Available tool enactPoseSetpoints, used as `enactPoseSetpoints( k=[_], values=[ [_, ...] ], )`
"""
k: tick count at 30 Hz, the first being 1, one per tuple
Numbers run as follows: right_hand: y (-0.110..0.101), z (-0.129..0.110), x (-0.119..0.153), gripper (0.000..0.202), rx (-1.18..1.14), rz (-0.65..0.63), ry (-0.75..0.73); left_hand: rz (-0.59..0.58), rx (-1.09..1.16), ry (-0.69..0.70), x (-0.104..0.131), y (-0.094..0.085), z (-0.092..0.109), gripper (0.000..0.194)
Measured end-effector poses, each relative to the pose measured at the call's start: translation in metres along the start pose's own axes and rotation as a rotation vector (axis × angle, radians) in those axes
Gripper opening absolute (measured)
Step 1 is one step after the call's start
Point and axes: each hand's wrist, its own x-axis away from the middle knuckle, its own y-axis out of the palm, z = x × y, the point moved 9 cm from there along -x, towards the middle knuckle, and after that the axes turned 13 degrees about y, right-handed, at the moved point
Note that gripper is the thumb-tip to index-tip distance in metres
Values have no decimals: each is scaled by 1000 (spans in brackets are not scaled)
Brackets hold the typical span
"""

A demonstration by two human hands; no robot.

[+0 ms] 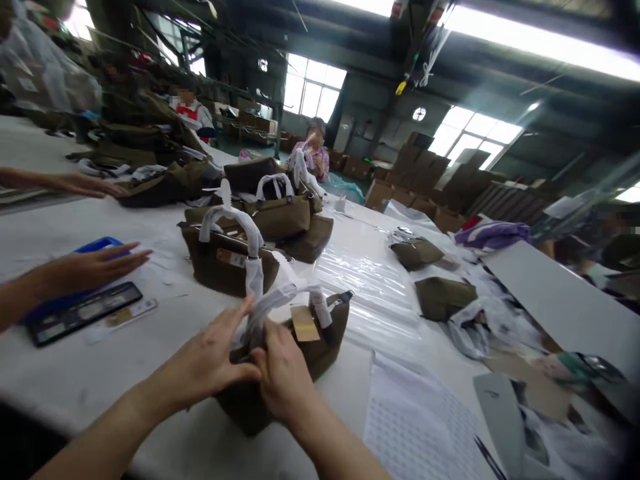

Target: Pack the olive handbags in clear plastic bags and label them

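Note:
An olive-brown handbag (pixel 327 353) with dark trim stands on the white table just ahead of me. White wrapping covers its handle (pixel 280 293), and a tan tag (pixel 305 323) hangs at its side. My left hand (pixel 210 357) is closed around the near base of the wrapped handle, its thumb reaching toward the other hand. Pressed against the same spot, my right hand (pixel 285 370) has its fingers curled in a grip on the bag; the fingertips are partly hidden. Directly behind stands a second handbag (pixel 215 260) with a wrapped upright handle.
More bags (pixel 285 217) crowd the table's far side. At left, a co-worker's hands reach over a blue tray (pixel 105 247) and a black case (pixel 85 313). Clear plastic sheeting (pixel 370 273), a printed sheet (pixel 415 420), dark pouches (pixel 445 298) and scissors (pixel 490 457) lie rightward.

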Motion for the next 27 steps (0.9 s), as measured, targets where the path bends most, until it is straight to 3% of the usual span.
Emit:
enactPoseSetpoints(
  k=[2,6,9,12,14,16,18,20,22,25,27],
  values=[
    [-25,10,15,37,-75,50,-27,-44,7,-53,4,23,-11,73],
    [-93,61,43,28,-19,420,-25,-75,-61,-16,6,43,-17,28],
    [-122,96,33,46,59,502,-37,-30,-79,-2,8,38,-14,32],
    [-130,111,-17,74,27,332,-15,32,-123,-14,13,32,-11,43],
    [-121,105,-57,79,-29,145,-13,23,-195,-17,16,35,-8,28],
    [-102,87,-86,53,-39,-67,-53,-5,-266,-9,14,38,-6,17],
    [-87,67,-95,19,7,-226,-102,-32,-287,14,9,37,-1,16],
    [-91,52,-85,21,63,-232,-135,-59,-255,88,4,31,9,16],
    [-108,40,-55,19,99,-162,-183,-133,-202,213,5,28,27,19],
    [-118,30,15,18,129,-165,-307,-357,-146,391,21,37,46,27],
    [-110,32,63,22,142,-186,-379,-504,-157,417,38,48,41,30]
  ],
)
